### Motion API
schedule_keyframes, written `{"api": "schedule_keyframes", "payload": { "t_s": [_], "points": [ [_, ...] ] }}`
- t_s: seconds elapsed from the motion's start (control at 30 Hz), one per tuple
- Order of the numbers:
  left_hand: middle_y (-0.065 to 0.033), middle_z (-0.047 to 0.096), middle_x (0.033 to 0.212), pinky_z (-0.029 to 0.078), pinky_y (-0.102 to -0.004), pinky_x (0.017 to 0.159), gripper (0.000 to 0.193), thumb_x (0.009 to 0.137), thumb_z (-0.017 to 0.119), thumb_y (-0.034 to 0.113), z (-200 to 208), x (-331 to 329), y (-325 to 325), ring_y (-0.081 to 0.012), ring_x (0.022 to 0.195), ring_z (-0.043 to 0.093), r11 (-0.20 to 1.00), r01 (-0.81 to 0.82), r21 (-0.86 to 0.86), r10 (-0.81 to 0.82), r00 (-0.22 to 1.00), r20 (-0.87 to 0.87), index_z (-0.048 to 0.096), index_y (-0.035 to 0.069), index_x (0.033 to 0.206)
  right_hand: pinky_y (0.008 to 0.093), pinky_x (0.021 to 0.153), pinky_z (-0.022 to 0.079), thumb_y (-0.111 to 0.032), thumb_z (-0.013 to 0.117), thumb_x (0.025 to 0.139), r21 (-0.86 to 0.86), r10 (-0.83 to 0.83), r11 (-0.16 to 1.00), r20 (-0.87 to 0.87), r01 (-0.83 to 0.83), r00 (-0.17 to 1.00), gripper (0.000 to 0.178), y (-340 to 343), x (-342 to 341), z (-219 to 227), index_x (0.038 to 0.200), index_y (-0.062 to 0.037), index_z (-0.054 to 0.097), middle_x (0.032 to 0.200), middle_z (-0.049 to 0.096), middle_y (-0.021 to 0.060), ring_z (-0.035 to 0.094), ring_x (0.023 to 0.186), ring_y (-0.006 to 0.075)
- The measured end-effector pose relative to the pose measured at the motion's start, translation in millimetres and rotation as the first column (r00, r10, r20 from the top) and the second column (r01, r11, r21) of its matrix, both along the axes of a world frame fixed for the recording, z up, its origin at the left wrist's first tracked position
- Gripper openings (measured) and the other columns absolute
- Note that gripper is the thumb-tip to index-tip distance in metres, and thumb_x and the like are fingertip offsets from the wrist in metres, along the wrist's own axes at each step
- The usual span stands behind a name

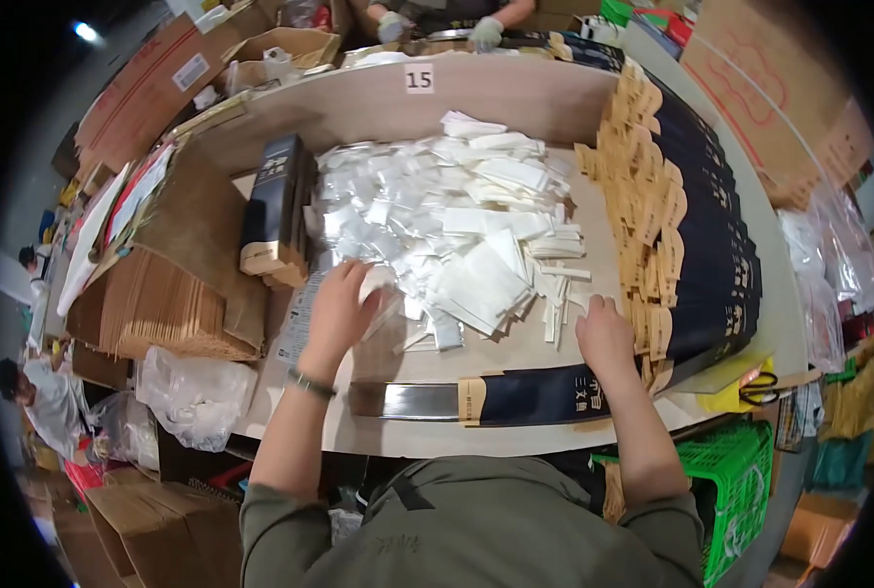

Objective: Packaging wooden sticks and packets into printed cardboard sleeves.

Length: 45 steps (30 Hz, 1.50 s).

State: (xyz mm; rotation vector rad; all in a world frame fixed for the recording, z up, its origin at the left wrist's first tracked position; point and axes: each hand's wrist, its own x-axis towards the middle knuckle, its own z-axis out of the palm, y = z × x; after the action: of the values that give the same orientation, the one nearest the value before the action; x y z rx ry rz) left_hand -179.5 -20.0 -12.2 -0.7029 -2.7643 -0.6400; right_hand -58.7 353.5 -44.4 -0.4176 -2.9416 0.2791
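Cluttered workshop all round you, one pale desk (535, 358) with a raised back panel. Two bare hands at work. Your left hand (344, 309) is part open, fingers bent, thumb apart, at the near left edge of the heap; can't tell if it touches a packet. Your right hand (603, 333) has its fingers curled in; can't tell whether they grip anything. Wristband (311, 385) on the left wrist: one.

Between and beyond your hands: one heap, white packets (496, 279) plus clear packets (373, 216), too many to count. Nearer your body, between your forearms: one silver strip (412, 400), its right end meeting one navy sleeve (540, 397) with a tan end. Beyond your left hand: small navy stack (275, 201), at least two pieces. Right of your right hand: long overlapping navy row (701, 245) with tan ends, count unclear.

Left of your left hand: one cardboard stack (152, 304), sheets uncountable, and a clear plastic bag (197, 397). Right of your right forearm: one black-handled pair of scissors (758, 389), one green crate (736, 490). Far beyond your hands, a co-worker's two gloved hands (486, 33).
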Motion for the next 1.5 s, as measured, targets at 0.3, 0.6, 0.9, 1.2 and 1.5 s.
{"api": "schedule_keyframes", "payload": {
  "t_s": [0.3,0.6,0.9,1.2,1.5],
  "points": [
    [-0.0130,0.066,0.096,0.052,-0.0398,0.076,0.023,0.078,0.069,0.007,-15,-46,27,-0.0316,0.087,0.064,0.990,0.042,-0.137,-0.046,0.999,-0.022,0.069,0.004,0.101,0.0453,0.071,0.050,-0.017,0.057,0.089,-0.075,0.039,0.996,-0.054,-0.043,0.998,0.013,-15,10,18,0.090,-0.0032,0.058,0.087,0.063,0.0155,0.063,0.081,0.0361],
    [-0.0128,0.065,0.102,0.052,-0.0413,0.076,0.018,0.085,0.067,0.009,6,-11,7,-0.0332,0.089,0.064,0.911,-0.188,0.367,0.176,0.982,0.066,0.066,0.007,0.103,0.0446,0.074,0.050,-0.022,0.064,0.088,-0.313,0.268,0.902,-0.133,-0.298,0.954,0.018,-68,-78,19,0.092,-0.0044,0.065,0.089,0.066,0.0158,0.064,0.083,0.0354],
    [-0.0116,0.066,0.098,0.052,-0.0404,0.079,0.016,0.080,0.066,0.008,-28,-71,16,-0.0325,0.094,0.063,0.996,0.039,-0.080,-0.037,0.999,0.029,0.069,0.006,0.096,0.0455,0.075,0.053,-0.021,0.064,0.078,-0.191,0.340,0.934,0.218,-0.302,0.915,0.020,-77,-101,17,0.084,-0.0034,0.068,0.082,0.069,0.0180,0.066,0.082,0.0377],
    [-0.0129,0.066,0.101,0.050,-0.0424,0.084,0.009,0.074,0.068,0.012,-28,-74,13,-0.0319,0.099,0.062,0.996,0.084,0.043,-0.065,0.940,-0.335,0.068,0.006,0.081,0.0277,0.057,0.049,-0.014,0.066,0.082,-0.799,0.095,0.602,0.072,0.000,0.993,0.017,-67,-66,8,0.087,0.0021,0.064,0.070,0.064,0.0053,0.061,0.063,0.0111],
    [-0.0107,0.067,0.093,0.051,-0.0366,0.071,0.013,0.081,0.072,0.016,-12,-33,19,-0.0267,0.081,0.064,0.983,-0.008,0.185,0.050,0.973,-0.224,0.072,0.005,0.087,0.0285,0.056,0.049,-0.012,0.067,0.082,-0.748,0.070,0.658,-0.053,-0.086,0.996,0.016,-53,-30,12,0.087,0.0027,0.065,0.071,0.066,0.0083,0.062,0.062,0.0129]
  ]
}}
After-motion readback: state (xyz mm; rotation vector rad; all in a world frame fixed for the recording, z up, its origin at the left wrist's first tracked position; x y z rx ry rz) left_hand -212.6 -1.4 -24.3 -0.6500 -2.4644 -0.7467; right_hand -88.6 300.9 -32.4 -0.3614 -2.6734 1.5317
